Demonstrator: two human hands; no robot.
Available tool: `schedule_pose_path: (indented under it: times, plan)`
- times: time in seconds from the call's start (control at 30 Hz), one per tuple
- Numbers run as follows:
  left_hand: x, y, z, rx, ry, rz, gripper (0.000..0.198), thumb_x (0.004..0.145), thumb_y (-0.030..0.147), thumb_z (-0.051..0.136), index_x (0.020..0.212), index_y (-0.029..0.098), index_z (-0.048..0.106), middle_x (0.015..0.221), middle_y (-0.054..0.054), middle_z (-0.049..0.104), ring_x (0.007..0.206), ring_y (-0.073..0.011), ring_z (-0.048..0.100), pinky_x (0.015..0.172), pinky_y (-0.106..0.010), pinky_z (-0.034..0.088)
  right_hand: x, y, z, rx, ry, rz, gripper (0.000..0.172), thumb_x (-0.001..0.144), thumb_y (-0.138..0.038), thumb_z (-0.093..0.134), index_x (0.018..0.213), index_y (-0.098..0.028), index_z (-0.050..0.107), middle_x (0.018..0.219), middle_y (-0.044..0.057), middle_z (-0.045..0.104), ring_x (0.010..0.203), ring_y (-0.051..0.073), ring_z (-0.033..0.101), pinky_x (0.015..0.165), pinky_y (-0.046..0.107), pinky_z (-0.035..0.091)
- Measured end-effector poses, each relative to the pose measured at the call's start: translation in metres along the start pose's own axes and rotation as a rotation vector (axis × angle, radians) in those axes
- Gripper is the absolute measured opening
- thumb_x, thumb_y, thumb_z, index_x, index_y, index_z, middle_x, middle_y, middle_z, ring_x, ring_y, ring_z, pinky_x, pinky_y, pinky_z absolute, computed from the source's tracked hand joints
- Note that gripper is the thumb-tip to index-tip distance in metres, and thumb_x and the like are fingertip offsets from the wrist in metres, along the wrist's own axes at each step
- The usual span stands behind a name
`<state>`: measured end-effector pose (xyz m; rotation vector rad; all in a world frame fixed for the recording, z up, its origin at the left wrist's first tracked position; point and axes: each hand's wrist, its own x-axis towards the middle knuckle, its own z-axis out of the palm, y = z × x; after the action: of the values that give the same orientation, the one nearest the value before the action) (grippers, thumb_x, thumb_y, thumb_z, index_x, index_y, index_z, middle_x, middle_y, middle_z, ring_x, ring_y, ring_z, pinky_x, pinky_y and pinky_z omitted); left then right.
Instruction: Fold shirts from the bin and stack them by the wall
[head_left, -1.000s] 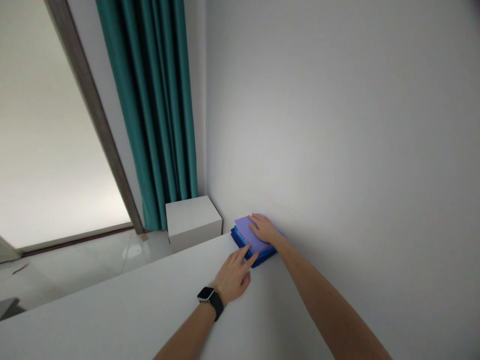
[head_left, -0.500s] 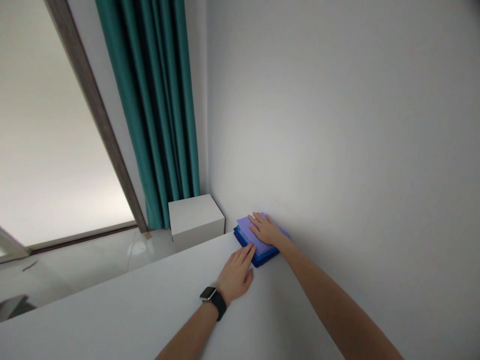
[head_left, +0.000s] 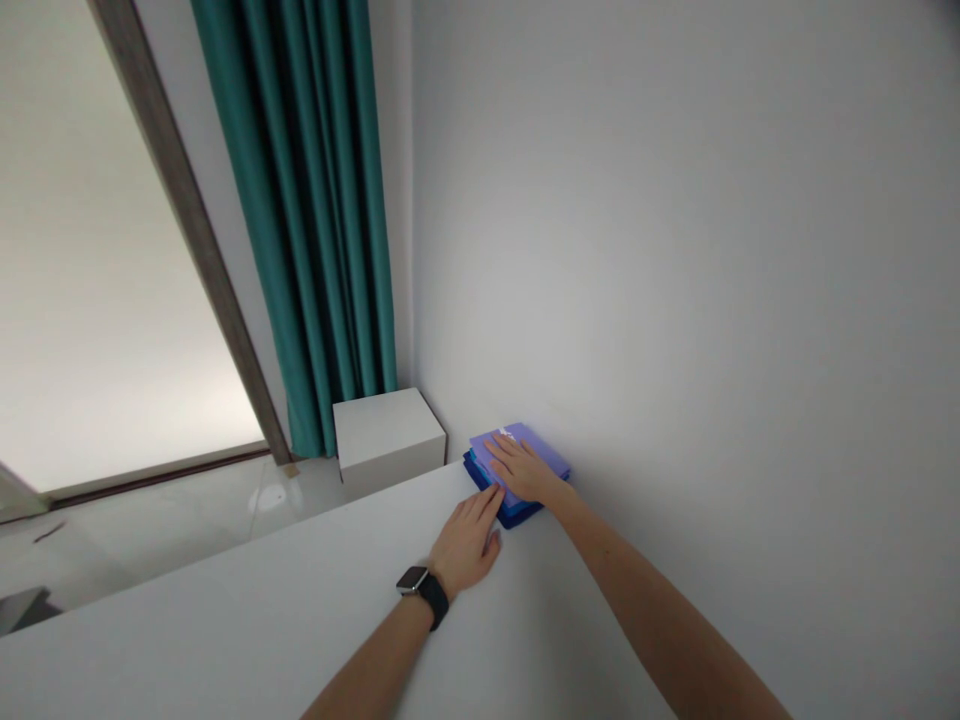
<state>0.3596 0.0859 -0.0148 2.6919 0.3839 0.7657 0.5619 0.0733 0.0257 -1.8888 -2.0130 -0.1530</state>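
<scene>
A small stack of flat things lies at the far end of a white surface [head_left: 247,610], against the wall. On top is a purple booklet-like sheet [head_left: 546,452] with a white mark partly under my fingers; lighter blue and dark blue layers [head_left: 517,518] show beneath it. What kind of things they are I cannot make out. My right hand [head_left: 521,472] rests flat on the purple top, fingers spread. With its fingers stretched out, my left hand [head_left: 465,545] lies on the white surface, its fingertips touching the stack's near left edge. A black watch [head_left: 426,588] is on my left wrist.
A white wall [head_left: 675,250] rises directly behind and to the right of the stack. Beyond the surface's far edge stands a lower white cabinet [head_left: 390,430], with a green curtain [head_left: 315,230] behind it. Glossy floor [head_left: 187,540] lies at the left.
My right hand has slid slightly left and toward me over the purple top, uncovering a white mark and more of its far side. My left hand stays at the stack's edge.
</scene>
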Motion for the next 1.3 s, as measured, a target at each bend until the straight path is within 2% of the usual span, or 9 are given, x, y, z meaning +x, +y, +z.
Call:
schedule_pose_path:
  times: [0.2,0.43,0.6,0.73,0.8,0.93,1.0,1.13,1.3]
  plan:
    - [-0.001,-0.002,0.002,0.004,-0.002,0.012,0.072,0.083,0.013,0.048,0.15,0.019,0.025,0.148,-0.014,0.039,0.132,-0.0268,0.041,0.108,-0.048,0.039,-0.048,0.004,-0.006,0.094,0.145,0.091,0.05,0.1,-0.036,0.026,0.146,-0.02,0.04,0.147,0.01,0.044,0.139,0.022,0.035,0.114,0.047,0.03]
    - [0.0,-0.003,0.006,-0.008,0.016,0.002,0.068,0.086,0.016,0.047,0.15,0.021,0.025,0.149,-0.013,0.04,0.129,-0.0268,0.045,0.106,-0.047,0.041,-0.11,0.021,0.017,0.27,0.423,0.427,0.055,0.099,-0.045,0.026,0.144,-0.017,0.041,0.149,0.013,0.04,0.139,0.024,0.035,0.114,0.052,0.028]
    - [-0.001,-0.004,0.006,-0.047,0.026,0.007,0.066,0.087,0.015,0.045,0.15,0.022,0.025,0.149,-0.012,0.04,0.13,-0.0258,0.044,0.107,-0.047,0.04,-0.118,0.004,0.033,0.36,0.599,0.538,0.053,0.099,-0.039,0.028,0.146,-0.017,0.036,0.147,0.014,0.042,0.137,0.023,0.038,0.112,0.051,0.032]
    - [0.003,-0.014,0.002,-0.076,0.195,-0.103,0.058,0.092,0.016,0.038,0.149,0.021,0.028,0.145,-0.013,0.043,0.132,-0.0244,0.042,0.11,-0.047,0.037,-0.117,-0.014,0.031,0.279,0.648,0.508,0.049,0.098,-0.034,0.028,0.144,-0.019,0.039,0.144,0.014,0.044,0.135,0.023,0.039,0.111,0.052,0.032]
    - [0.012,-0.02,-0.002,-0.045,0.255,-0.16,0.054,0.093,0.017,0.036,0.147,0.02,0.032,0.144,-0.013,0.044,0.131,-0.0248,0.041,0.11,-0.048,0.036,-0.116,-0.021,0.028,0.239,0.652,0.498,0.048,0.097,-0.031,0.028,0.143,-0.02,0.04,0.143,0.014,0.044,0.134,0.024,0.038,0.11,0.052,0.033]
    - [0.049,-0.026,-0.016,0.047,0.26,-0.188,0.046,0.096,0.021,0.034,0.141,0.017,0.04,0.142,-0.012,0.045,0.132,-0.0255,0.041,0.111,-0.048,0.034,-0.114,-0.029,0.023,0.224,0.654,0.504,0.047,0.094,-0.024,0.031,0.139,-0.02,0.044,0.14,0.013,0.044,0.132,0.024,0.039,0.109,0.051,0.034]
    - [0.073,-0.023,-0.02,0.09,0.196,-0.143,0.044,0.097,0.026,0.035,0.139,0.017,0.044,0.14,-0.012,0.048,0.131,-0.0259,0.041,0.111,-0.047,0.034,-0.114,-0.03,0.023,0.243,0.666,0.516,0.046,0.093,-0.023,0.033,0.137,-0.02,0.045,0.137,0.014,0.046,0.13,0.025,0.041,0.109,0.051,0.034]
    - [0.109,-0.01,-0.013,0.16,-0.03,-0.112,0.046,0.095,0.038,0.042,0.136,0.02,0.049,0.139,-0.013,0.052,0.132,-0.0306,0.042,0.109,-0.051,0.033,-0.115,-0.03,0.024,0.279,0.69,0.546,0.045,0.091,-0.023,0.034,0.134,-0.02,0.047,0.132,0.014,0.049,0.126,0.025,0.044,0.108,0.051,0.036]
    - [0.119,0.002,-0.002,0.168,-0.215,-0.21,0.063,0.088,0.059,0.048,0.141,0.025,0.047,0.148,-0.014,0.042,0.14,-0.0406,0.028,0.11,-0.061,0.02,-0.117,-0.035,0.02,0.288,0.67,0.501,0.045,0.089,-0.019,0.034,0.132,-0.02,0.049,0.13,0.013,0.051,0.124,0.024,0.046,0.107,0.05,0.036]
